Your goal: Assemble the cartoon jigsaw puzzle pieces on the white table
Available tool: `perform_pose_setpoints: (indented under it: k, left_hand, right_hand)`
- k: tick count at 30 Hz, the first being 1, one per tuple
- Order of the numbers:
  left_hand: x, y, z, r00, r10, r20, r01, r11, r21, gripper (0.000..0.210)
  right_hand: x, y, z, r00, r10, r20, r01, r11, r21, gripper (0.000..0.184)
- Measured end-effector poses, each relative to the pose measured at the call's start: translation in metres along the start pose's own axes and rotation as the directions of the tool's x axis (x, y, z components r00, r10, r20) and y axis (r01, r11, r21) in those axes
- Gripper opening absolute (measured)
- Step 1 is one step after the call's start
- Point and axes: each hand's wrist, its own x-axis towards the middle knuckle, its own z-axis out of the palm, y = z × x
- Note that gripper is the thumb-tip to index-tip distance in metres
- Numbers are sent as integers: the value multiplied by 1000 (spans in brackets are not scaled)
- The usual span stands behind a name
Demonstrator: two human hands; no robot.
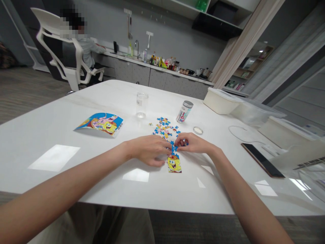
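Observation:
A partly joined jigsaw puzzle [174, 164] with a yellow cartoon face lies flat on the white table in front of me. At its upper edge, blue pieces show between my two hands. My right hand [191, 143] has its fingers curled, with thumb and fingertips pinched at a blue puzzle piece [175, 148]. From the other side my left hand [150, 149] reaches over, palm down, fingers stretched to the puzzle's top left and thumb apart. Its fingertips partly cover pieces there. Loose puzzle pieces [164, 128] are scattered just beyond both hands.
A picture sheet [104, 123] lies left. Behind the pieces stand a clear jar [141, 105] and a lidded can [185, 112], with a round lid [198, 130] nearby. Rightward are a phone [261, 160], a cable and storage boxes [220, 101]. A person sits in a chair [76, 64] beyond the table.

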Motion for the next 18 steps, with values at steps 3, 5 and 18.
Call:
perform_pose_setpoints:
  k: [3, 5, 18]
  left_hand:
    - [0, 0, 0, 1000, -4, -2, 4, 1000, 4, 28]
    - [0, 0, 0, 1000, -2, -5, 2, 1000, 7, 28]
    - [0, -2, 2, 1000, 19, -24, -19, 1000, 2, 29]
  right_hand:
    - [0, 1, 1, 999, 40, -1, -40, 999, 33, 14]
    - [0, 2, 2, 999, 35, -6, -35, 998, 42, 14]
    - [0, -1, 1, 996, -86, -13, 84, 993, -87, 13]
